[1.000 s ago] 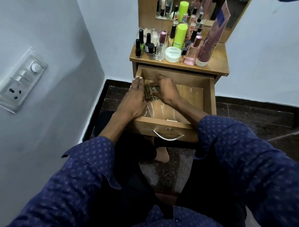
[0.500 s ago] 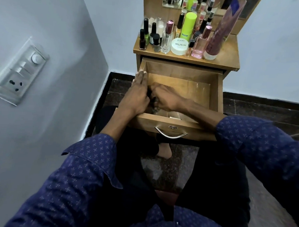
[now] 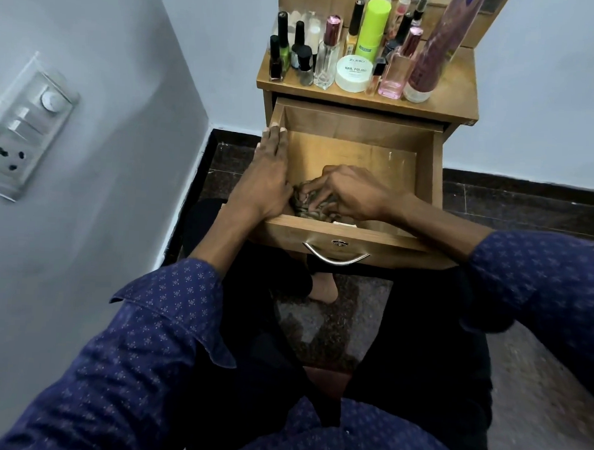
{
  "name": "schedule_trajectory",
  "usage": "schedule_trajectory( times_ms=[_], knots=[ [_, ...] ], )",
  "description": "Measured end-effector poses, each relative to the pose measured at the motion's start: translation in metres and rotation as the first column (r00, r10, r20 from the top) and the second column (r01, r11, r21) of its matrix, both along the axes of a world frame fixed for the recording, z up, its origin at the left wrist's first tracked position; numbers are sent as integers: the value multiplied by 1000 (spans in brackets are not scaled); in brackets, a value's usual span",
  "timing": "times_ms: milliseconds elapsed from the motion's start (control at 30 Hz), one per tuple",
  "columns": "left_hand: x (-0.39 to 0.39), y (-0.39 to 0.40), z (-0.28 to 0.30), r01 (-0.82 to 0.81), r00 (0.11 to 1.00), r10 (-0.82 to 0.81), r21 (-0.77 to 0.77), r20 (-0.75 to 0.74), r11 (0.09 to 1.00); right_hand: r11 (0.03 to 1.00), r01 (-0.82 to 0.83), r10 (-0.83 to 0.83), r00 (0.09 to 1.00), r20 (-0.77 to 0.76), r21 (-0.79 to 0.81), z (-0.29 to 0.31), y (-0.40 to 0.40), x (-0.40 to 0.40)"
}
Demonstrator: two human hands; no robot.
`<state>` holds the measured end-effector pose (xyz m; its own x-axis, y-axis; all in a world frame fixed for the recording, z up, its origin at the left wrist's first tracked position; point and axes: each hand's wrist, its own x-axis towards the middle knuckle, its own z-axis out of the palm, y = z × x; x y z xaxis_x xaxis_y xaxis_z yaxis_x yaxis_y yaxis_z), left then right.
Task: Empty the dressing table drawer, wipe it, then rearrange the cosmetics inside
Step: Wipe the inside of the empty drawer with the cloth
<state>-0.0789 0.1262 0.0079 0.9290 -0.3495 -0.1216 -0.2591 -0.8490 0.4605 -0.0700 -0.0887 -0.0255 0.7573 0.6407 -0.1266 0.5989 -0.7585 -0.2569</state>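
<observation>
Inside the drawer (image 3: 426,183), right hand (image 3: 355,193) clutches a bunched cloth (image 3: 307,201); flat left hand (image 3: 267,176) rests on its side wall.

The round white jar (image 3: 353,73) on the table top says "NAIL POLISH" on its lid. At 12 o'clock from it, the green bottle's (image 3: 373,29) small label is too blurry to read.

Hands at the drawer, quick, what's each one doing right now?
Left hand: open, fingers straight along the wooden drawer's left wall.
Right hand: fingers curled on a crumpled dark patterned cloth.

Left hand (image 3: 269,176) lies flat, fingers (image 3: 274,135) straight; right hand (image 3: 353,191) has fingers (image 3: 316,188) curled downward, gripping.
</observation>
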Motion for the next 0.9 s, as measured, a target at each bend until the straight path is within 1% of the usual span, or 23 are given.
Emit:
schedule_trajectory(
  times_ms=[67, 133, 200, 233, 267, 300, 333, 400, 433, 467, 500, 567, 600, 633, 667, 700, 733, 800, 900],
  knots=[
    [2, 0, 1, 18, 1000, -18, 20, 0, 1000, 993, 116, -117, 993, 34, 23, 10, -5, 13],
    [3, 0, 1, 27, 999, -27, 28, -21, 999, 964, 250, -256, 965, 60, 95, 9, -10, 36],
    [5, 0, 0, 22, 999, -21, 37, -29, 999, 907, 414, -420, 901, 104, 78, 4, -8, 48],
    [6, 1, 0, 24, 999, -22, 35, -33, 999, 878, 475, -478, 868, 134, 55, 6, -3, 43],
    [7, 1, -1, 23, 999, -22, 23, -37, 999, 865, 500, -500, 853, 150, 41, 12, 2, 33],
    [8, 1, -3, 18, 999, -18, 10, -36, 1000, 878, 477, -477, 867, 145, 36, 17, 6, 20],
    [9, 2, -4, 12, 999, -12, 1, -32, 1000, 912, 409, -411, 904, 116, 40, 23, 8, 4],
    [9, 2, -6, 1, 1000, -1, -5, -26, 1000, 978, 206, -206, 978, -18, 29, 27, 2, -21],
    [8, 2, -7, 3, 1000, -3, -3, -26, 1000, 993, 118, -116, 991, -63, 17, 25, -6, -27],
    [7, 2, -7, 8, 1000, -8, 1, -26, 1000, 998, 70, -69, 994, -88, 3, 26, -14, -28],
    [7, 2, -7, 14, 1000, -13, 7, -27, 1000, 998, 61, -61, 993, -101, -10, 27, -21, -26],
    [7, 1, -6, 19, 999, -18, 16, -30, 1000, 991, 136, -137, 984, -117, -13, 28, -38, -11],
    [7, 1, -6, 16, 999, -15, 21, -34, 1000, 978, 211, -210, 972, -104, -3, 29, -44, -3],
    [7, 1, -5, 15, 999, -14, 25, -36, 1000, 957, 289, -288, 957, -45, 10, 28, -50, 5],
    [7, 1, -5, 15, 999, -14, 29, -37, 999, 930, 366, -366, 929, 45, 11, 29, -51, 11],
    [7, 0, -3, 16, 999, -14, 30, -38, 999, 903, 431, -427, 895, 129, 4, 28, -50, 17],
    [7, -2, -2, 15, 999, -14, 31, -41, 999, 882, 470, -462, 869, 178, -8, 28, -44, 20],
    [7, -3, -1, 8, 999, -6, 41, -37, 999, 875, 484, -470, 859, 202, -22, 28, -18, 26],
    [9, -2, -3, 18, 999, -17, 53, -30, 998, 888, 458, -438, 869, 229, -39, 31, 31, 34]
  ],
)
